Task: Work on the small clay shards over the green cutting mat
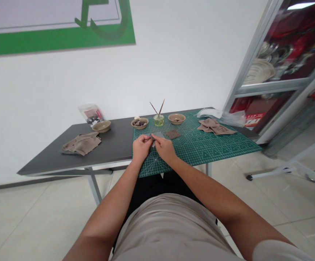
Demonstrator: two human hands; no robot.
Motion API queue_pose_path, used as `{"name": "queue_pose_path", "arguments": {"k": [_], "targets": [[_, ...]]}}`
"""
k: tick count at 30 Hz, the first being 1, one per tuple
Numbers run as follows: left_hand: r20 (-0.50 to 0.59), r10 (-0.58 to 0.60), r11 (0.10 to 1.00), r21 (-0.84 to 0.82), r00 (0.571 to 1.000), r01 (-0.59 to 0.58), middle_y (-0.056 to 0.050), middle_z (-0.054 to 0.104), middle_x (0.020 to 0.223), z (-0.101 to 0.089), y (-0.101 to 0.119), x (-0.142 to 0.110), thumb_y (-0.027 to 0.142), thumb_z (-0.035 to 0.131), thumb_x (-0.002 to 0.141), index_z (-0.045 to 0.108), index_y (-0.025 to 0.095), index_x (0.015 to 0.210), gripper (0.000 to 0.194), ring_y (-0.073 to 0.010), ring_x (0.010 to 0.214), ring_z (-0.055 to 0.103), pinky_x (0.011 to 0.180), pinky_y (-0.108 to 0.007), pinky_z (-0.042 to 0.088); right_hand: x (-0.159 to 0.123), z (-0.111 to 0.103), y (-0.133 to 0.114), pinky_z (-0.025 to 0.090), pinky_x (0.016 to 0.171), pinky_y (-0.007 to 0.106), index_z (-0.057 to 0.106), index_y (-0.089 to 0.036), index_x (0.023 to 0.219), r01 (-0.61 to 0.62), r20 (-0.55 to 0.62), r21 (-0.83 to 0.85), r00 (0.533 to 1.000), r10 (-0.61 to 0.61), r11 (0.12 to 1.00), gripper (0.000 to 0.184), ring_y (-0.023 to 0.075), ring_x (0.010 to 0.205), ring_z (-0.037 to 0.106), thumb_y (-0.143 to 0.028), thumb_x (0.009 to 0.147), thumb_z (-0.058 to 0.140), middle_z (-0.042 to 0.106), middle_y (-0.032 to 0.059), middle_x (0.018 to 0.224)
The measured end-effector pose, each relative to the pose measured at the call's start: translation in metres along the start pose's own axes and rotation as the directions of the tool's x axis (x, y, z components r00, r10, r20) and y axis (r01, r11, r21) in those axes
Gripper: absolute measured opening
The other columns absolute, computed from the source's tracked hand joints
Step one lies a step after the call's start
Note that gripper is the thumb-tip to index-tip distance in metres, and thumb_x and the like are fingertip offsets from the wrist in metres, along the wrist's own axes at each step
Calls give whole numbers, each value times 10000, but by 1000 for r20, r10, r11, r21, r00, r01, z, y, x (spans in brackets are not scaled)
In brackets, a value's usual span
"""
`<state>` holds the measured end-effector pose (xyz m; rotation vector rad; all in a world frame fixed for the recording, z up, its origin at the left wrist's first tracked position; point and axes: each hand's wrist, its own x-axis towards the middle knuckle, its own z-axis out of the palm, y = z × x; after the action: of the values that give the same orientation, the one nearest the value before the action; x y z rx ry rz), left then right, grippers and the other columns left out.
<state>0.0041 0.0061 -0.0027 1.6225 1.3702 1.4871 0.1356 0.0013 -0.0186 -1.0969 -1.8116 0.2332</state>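
My left hand [142, 148] and my right hand [164, 148] meet over the near part of the green cutting mat [190, 152]. Their fingertips pinch a small grey piece [151, 137] that looks like cloth, mostly hidden by the fingers; a bit of white shows just below it. Behind the right fingers lies a flat grey-blue patch [159, 134], too small to name. A brown square [173, 134], perhaps fabric, rests on the mat to the right of that hand. Beyond the hands stands a glass jar [159, 120] with two thin sticks leaning out.
A bowl of dark bits [139, 124] and a nearly bare bowl [176, 119] flank the jar. Further left are another bowl [101, 126], a plastic bag [90, 114] and brown cloth [82, 144]. On the right lie brown cloth [214, 127] and a clear bag [228, 117].
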Motion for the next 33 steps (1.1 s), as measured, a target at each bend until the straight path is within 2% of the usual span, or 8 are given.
{"name": "queue_pose_path", "arguments": {"k": [8,13,19,25,33], "targets": [[15,11,1000,-5,1000,-11,17,670,612,0,0,-1,294,685,740,667,176,729,121,-128,588,609,617,-242,467,-1,-1,0,528,936,299,683,-217,1215,-68,-35,43,997,69,997,394,168,977,710,-134,895,468,737,46,1112],[3,21,1000,-10,1000,-21,18,669,615,1,0,-2,300,689,739,672,177,736,124,-127,588,607,613,-240,466,-1,0,2,527,942,315,672,-194,1233,-76,-31,39,997,77,996,391,186,1007,705,-150,900,473,727,71,1133],[-2,23,1000,16,1000,-23,15,677,637,2,-2,-2,323,692,747,683,177,762,147,-129,602,612,618,-240,465,-2,1,2,535,927,321,660,-239,1252,-73,-44,29,996,74,997,406,181,985,710,-159,905,467,733,48,1122],[14,19,1000,-11,1000,-18,13,676,626,2,-4,-1,328,696,751,678,177,771,154,-134,592,621,619,-246,473,-1,0,2,528,934,305,661,-214,1250,-81,-36,23,996,82,996,397,181,1007,705,-160,906,471,728,64,1131],[8,14,1000,-20,1000,-14,13,676,627,3,-3,-1,325,703,744,669,178,754,151,-135,587,620,609,-247,473,0,0,2,537,921,340,646,-201,1271,-101,-13,7,995,101,995,404,204,995,708,-170,914,459,723,86,1136]]}}
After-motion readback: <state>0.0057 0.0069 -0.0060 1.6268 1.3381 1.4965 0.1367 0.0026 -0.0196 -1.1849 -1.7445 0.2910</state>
